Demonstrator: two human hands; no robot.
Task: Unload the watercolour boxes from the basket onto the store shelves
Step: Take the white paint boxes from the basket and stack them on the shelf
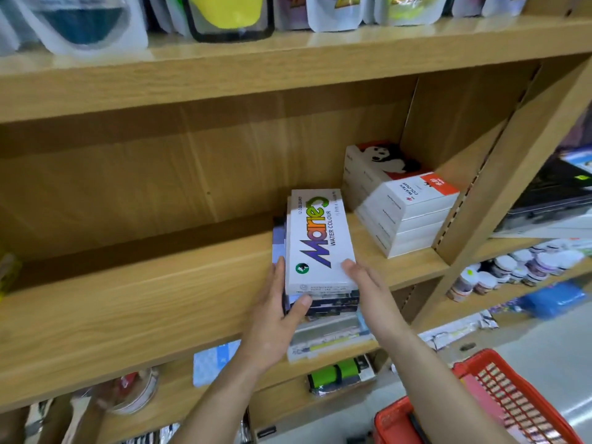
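Flanking watercolour box stack (320,245), apparently touching: 2 hands (272,318) (365,283)

Light oak-look wooden shelving (128,315) fills the view — its boards run from 9 to 3 o'clock, with a plain back panel (160,174) behind. An upright (512,174) with a row of peg holes stands at 2 o'clock. Pale grey floor (551,338) shows at 4 o'clock — faintly glossy under even light.

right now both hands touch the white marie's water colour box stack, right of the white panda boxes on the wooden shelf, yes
No, the head view shows the white Marie's water colour box stack left of the white panda boxes. The left hand and right hand touch it.
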